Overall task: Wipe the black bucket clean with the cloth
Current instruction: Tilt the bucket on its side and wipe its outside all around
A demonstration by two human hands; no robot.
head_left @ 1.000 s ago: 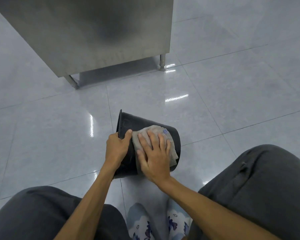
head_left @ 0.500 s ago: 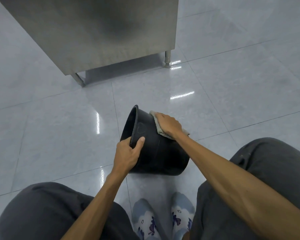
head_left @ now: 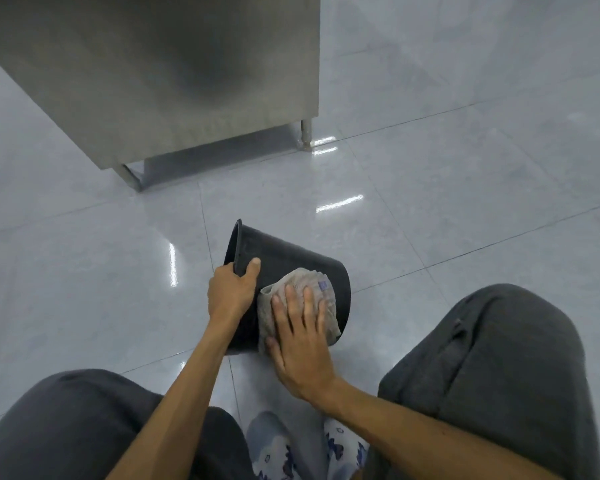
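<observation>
— Grey cloth (head_left: 329,315) lies under the right hand (head_left: 300,344), whose fingers are straight and spread, pressing it flat against the side of the bucket (head_left: 291,265). What about the left hand (head_left: 229,292)?

— It grips the bucket's rim, thumb on the outer wall, the other fingers curled into the mouth, out of sight.

— Where is the bucket?

— Tipped on its side on the tiled floor (head_left: 465,202), just ahead of the person's knees, with its mouth to the left and its base to the right. The right hand and the cloth cover much of its near side, and the left hand hides part of the rim.

— What is around it?

— Dark grey trousers (head_left: 499,375) fill the bottom corners, with blue-and-white patterned footwear (head_left: 274,445) between them. Farther off, well apart from the bucket, a steel cabinet (head_left: 153,81) stands on short legs (head_left: 305,133). The pale tiles are glossy, with streaks of reflected light.

— How does the bucket look?

— Black and matt, narrowing towards the base, with a thin lip at the mouth. The cloth is crumpled, with a small blue mark (head_left: 323,285) near its far edge. Whether the wall is dirty cannot be told.
</observation>
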